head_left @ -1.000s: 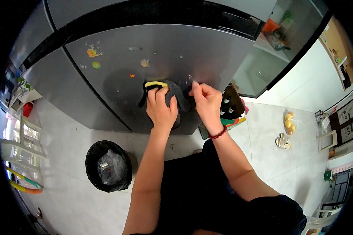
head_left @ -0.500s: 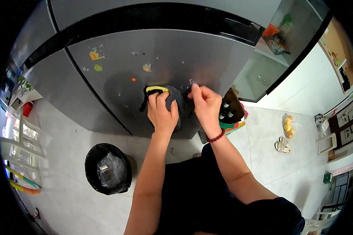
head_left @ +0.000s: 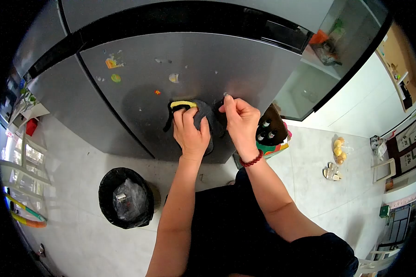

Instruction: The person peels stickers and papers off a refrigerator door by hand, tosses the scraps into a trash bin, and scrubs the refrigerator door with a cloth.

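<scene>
A grey refrigerator door (head_left: 125, 101) fills the area before me, with stickers and torn residue scattered over it. My left hand (head_left: 190, 131) presses a yellow-and-black sponge (head_left: 182, 104) against the lower middle of this door; the palm hides much of it. To its right, my right hand (head_left: 240, 119) is closed, thumb and index finger pinched at a small whitish residue spot (head_left: 225, 94) on the door. Whether a scrap is between those fingertips cannot be made out. A torn orange-yellow sticker (head_left: 111, 63), a green-yellow sticker (head_left: 116, 78) and a small red sticker (head_left: 157, 92) remain farther left.
A black-lined trash bin (head_left: 127, 198) stands on the floor at lower left. Right of the refrigerator is a carton (head_left: 272, 127) with dark bottles. Bagged yellow fruit (head_left: 339, 150) lies on the tiles, and a glass-fronted cabinet (head_left: 328, 69) stands at upper right.
My right hand has shifted very slightly up and left, its fingertips still at the residue spot. My left hand and the sponge stay almost in place.
</scene>
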Available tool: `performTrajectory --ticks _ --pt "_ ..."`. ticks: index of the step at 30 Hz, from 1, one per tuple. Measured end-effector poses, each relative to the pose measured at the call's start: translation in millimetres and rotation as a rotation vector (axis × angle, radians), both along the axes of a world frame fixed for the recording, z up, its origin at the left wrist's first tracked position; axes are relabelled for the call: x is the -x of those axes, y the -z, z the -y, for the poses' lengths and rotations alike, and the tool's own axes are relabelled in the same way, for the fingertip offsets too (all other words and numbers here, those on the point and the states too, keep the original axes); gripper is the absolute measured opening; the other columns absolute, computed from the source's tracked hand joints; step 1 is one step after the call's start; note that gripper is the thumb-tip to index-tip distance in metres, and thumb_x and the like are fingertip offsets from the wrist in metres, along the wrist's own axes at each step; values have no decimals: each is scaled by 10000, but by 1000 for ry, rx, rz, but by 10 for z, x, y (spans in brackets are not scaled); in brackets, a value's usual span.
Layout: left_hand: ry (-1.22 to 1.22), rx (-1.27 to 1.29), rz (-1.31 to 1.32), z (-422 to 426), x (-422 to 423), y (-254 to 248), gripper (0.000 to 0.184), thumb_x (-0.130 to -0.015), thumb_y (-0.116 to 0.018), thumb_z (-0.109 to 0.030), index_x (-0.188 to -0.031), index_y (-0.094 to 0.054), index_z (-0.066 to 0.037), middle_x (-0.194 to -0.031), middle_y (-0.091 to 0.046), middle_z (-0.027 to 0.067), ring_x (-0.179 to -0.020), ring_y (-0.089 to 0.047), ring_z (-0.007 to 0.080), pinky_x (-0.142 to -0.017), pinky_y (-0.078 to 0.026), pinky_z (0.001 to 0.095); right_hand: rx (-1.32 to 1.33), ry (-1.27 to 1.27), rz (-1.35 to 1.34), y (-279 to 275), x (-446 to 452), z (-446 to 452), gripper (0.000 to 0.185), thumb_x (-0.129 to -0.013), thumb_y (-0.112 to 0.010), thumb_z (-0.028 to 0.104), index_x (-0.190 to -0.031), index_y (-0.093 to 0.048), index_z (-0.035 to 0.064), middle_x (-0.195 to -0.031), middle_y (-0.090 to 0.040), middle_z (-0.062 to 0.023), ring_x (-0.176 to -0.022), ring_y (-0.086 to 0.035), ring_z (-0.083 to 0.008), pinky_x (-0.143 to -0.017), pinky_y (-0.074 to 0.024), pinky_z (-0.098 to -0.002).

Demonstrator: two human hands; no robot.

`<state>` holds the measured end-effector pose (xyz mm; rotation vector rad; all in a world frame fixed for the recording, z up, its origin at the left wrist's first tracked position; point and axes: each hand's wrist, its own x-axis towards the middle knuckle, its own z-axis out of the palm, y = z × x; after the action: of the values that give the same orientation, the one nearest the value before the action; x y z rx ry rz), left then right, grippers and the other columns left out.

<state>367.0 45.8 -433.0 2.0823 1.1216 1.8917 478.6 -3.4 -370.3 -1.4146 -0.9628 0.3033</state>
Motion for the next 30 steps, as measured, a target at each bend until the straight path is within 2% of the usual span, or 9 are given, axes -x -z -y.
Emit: performTrajectory --ticks 5,9,13,17,20,23,26,29,30 --pt "-2 -20 -74 7 23 -13 344 -813 -646 -104 -1113 -496 -27 -1065 -490 185 -964 -554 392 -778 -485 432 -14 26 95 123 -6 22 351 -923 -623 232 -665 -659 -3 -467 -500 -27 -468 -421 -49 -459 -360 -274" --pt "-6 3 -79 27 29 -15 344 -814 -646 -107 -1114 -496 -31 -1074 -490 183 -970 -552 391 -776 -484 439 10 -18 -59 9 72 -26 333 -914 -631 222 -668 -665 0 -471 -517 -38 -462 -428 -54 -459 -362 -278" --pt "-10 -2 -73 1 10 17 346 -813 -648 -111 -1115 -498 -32 -1081 -489 185 -974 -550 390 -789 -479 441 -22 31 29 81 32 6 331 -912 -631 217 -666 -662 -3 -466 -501 -29 -467 -416 -48 -458 -354 -275" --pt "-3 -15 -57 1 20 31 346 -812 -648 -109 -1113 -499 -27 -1082 -487 190 -980 -545 393 -805 -472 437 -18 -33 -126 29 81 -41 343 -916 -632 230 -668 -670 -5 -457 -487 2 -471 -399 -37 -447 -326 -264" --pt "6 -3 -42 0 5 18 342 -813 -647 -106 -1109 -498 -24 -1082 -486 191 -989 -541 395 -811 -469 439 17 -47 -127 151 -9 14 352 -919 -630 244 -670 -673 -3 -456 -478 14 -470 -387 -34 -446 -315 -260" --pt "12 -7 -23 11 1 2 325 -825 -638 -101 -1107 -497 -24 -1083 -483 192 -986 -537 399 -825 -462 432 -25 -43 -131 -24 88 -49 370 -925 -623 239 -650 -668 -3 -440 -470 -4 -469 -382 -29 -452 -319 -260" --pt "27 -2 8 15 -3 9 298 -827 -636 -115 -1087 -514 -36 -1049 -491 177 -977 -538 375 -826 -462 413 68 -87 -77 -129 77 -1 260 -904 -633 210 -742 -700 18 -508 -543 -36 -480 -466 -83 -485 -386 -293" --pt "124 101 150 70 6 -65 279 -871 -610 -149 -1106 -511 -36 -1040 -504 161 -974 -537 316 -850 -441 367 -65 -107 412 68 -11 189 155 -863 -658 188 -927 -714 58 -684 -637 -72 -631 -591 -201 -615 -474 -347" --pt "165 150 218 94 5 -114 277 -894 -596 -162 -1121 -505 -34 -1044 -508 157 -974 -536 293 -863 -430 348 -101 -176 570 155 -30 261 323 -828 -679 182 -1133 -658 78 -950 -659 -118 -843 -608 -309 -777 -493 -387"
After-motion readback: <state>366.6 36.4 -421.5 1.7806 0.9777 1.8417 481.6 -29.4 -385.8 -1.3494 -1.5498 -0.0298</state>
